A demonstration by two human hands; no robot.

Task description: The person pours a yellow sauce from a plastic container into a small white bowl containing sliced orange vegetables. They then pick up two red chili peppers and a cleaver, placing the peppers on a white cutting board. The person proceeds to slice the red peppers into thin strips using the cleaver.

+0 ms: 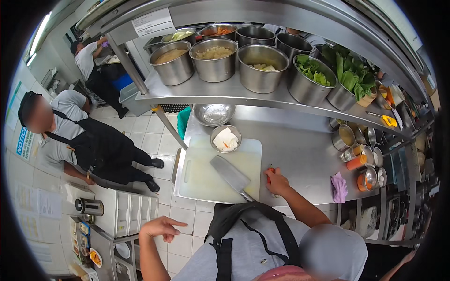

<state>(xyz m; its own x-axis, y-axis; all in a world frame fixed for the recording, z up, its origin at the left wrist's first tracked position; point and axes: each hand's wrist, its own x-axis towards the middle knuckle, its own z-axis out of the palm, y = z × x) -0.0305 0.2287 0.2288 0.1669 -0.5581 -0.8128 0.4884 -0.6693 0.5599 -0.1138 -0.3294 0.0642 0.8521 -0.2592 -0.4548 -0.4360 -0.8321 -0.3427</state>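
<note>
My right hand is closed around a red chili pepper at the counter, just right of the cutting board. Most of the pepper is hidden by the fingers. Away from the counter, my left hand hangs over the tiled floor with its index finger stretched out and nothing in it. A cleaver lies diagonally across the white cutting board, its handle towards my body. At the board's far edge stands a small metal bowl of white food with an orange bit on top. Behind it sits a larger metal bowl.
An overhead steel shelf carries several metal pots of ingredients and leafy greens. A purple cloth and sauce bottles stand to the right. One person stands at left; another works farther back.
</note>
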